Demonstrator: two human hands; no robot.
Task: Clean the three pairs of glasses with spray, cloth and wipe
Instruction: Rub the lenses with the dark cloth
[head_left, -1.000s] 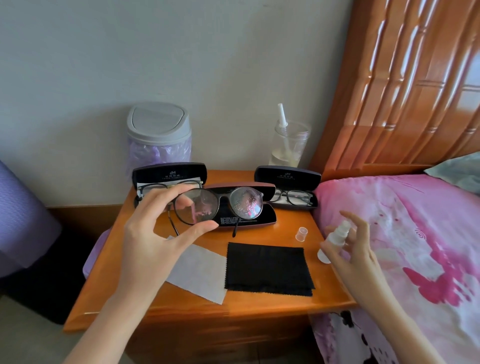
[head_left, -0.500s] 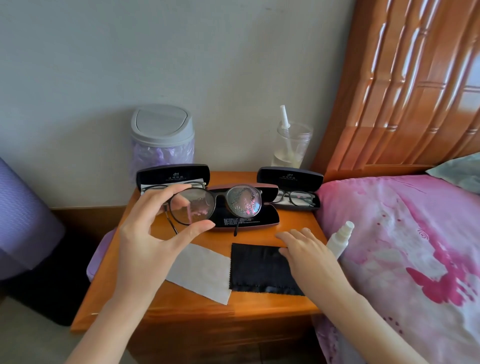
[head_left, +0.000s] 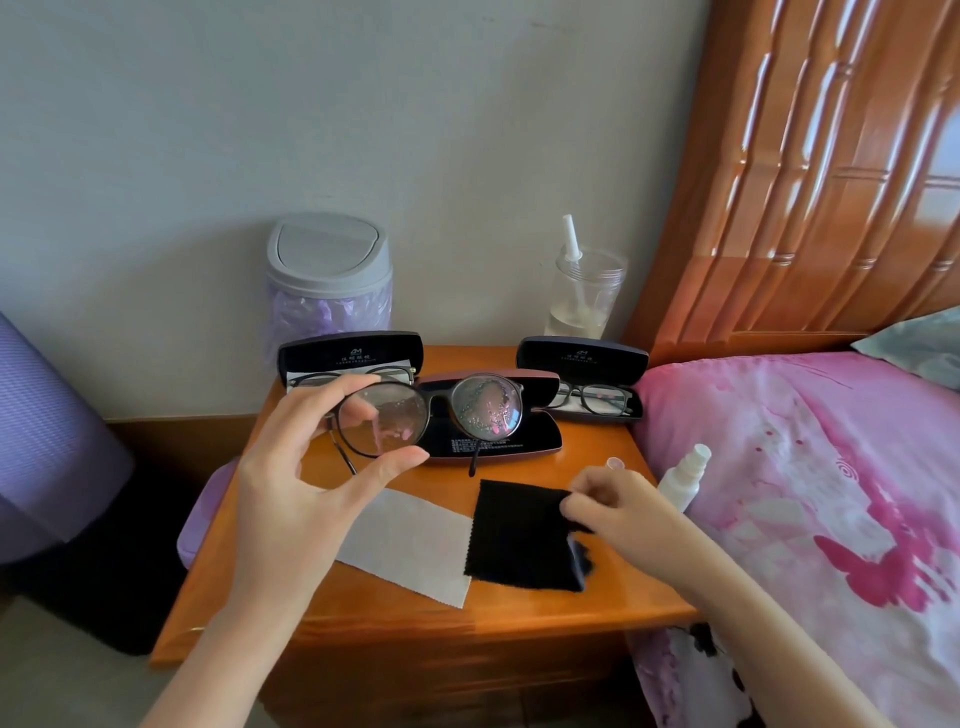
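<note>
A plain pale wall rises beyond the left hand and right hand, softly and evenly lit. Under both stands an orange wooden nightstand with a glossy top. Behind the left hand, against the wall, sits a grey-lidded bin with a purple liner. Right of the right hand lies a bed under a pink cover, its shiny wooden headboard beyond. Far left, a purple ribbed shape stands over dim floor.

The round dark-framed glasses, lenses beaded with droplets (one far more), are held raised. The black square cloth, one corner pinched up, lies beside the flat grey-white wipe. The white spray bottle stands tilted, uncapped.
</note>
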